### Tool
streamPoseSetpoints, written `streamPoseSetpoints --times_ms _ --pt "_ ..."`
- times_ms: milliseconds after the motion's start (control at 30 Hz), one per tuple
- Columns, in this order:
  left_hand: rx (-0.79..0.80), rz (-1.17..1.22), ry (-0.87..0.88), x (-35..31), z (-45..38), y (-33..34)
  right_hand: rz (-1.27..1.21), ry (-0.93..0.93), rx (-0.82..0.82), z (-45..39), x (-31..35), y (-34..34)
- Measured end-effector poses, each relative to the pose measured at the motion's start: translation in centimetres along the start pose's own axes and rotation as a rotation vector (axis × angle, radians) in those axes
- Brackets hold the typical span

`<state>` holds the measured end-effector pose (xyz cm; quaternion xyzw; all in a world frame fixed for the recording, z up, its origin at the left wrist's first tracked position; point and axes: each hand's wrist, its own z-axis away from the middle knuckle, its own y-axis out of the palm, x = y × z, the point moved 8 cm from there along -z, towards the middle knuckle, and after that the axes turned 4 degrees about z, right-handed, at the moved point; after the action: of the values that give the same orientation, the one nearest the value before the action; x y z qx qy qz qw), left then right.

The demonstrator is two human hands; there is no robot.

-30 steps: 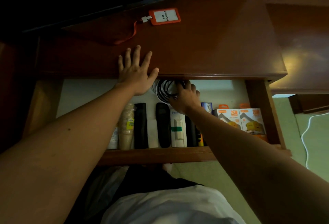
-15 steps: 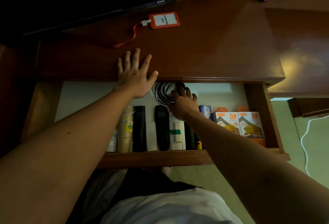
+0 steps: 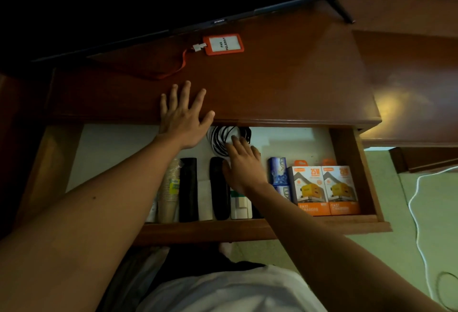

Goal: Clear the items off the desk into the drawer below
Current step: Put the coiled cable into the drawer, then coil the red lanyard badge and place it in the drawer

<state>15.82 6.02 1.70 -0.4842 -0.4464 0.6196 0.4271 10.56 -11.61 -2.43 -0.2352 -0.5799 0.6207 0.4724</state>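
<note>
While the left hand rests flat on the desk, the right hand, fingers loosely spread, should tuck the cable coil fully into the drawer.

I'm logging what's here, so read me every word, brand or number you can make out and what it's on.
"PAS PELAYAT": orange badge holder on the desk.
"SKYWORTH", only just readable: lower bezel of the TV.
"25W" and "FAST CHARGER": left charger box in the drawer.
"25": right charger box.
Smaller box print and the paper cups' label: too blurred.
</note>
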Motion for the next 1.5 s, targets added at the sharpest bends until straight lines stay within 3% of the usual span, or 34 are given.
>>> streamPoseSetpoints --times_ms 233,333,500,933,1167,1400,1500 --pt "-0.029 -0.003 0.011 0.1 0.0 0.0 -0.075 -0.097 -0.434 0.5 1.8 -6.0" --pt "-0.046 -0.005 0.017 0.1 0.0 0.0 -0.089 -0.096 -0.535 -1.1 1.9 -8.7" --pt "-0.068 -0.016 0.003 0.0 0.1 0.1 -0.011 0.002 -0.307 -6.8 0.4 -9.9" --pt "-0.167 -0.005 0.026 -0.2 0.3 -0.4 0.067 0.016 -0.072 -18.7 -1.2 -11.9" --pt "-0.176 -0.024 0.017 -0.2 0.2 -0.2 0.091 -0.015 -0.171 -17.7 -1.1 -12.6" --pt "-0.172 -0.019 0.014 -0.2 0.2 -0.5 0.191 0.002 0.008 -19.7 -1.3 -12.7" --pt "-0.184 -0.007 0.026 -0.2 0.3 -0.5 0.183 -0.013 -0.086 -17.8 -1.2 -13.1"
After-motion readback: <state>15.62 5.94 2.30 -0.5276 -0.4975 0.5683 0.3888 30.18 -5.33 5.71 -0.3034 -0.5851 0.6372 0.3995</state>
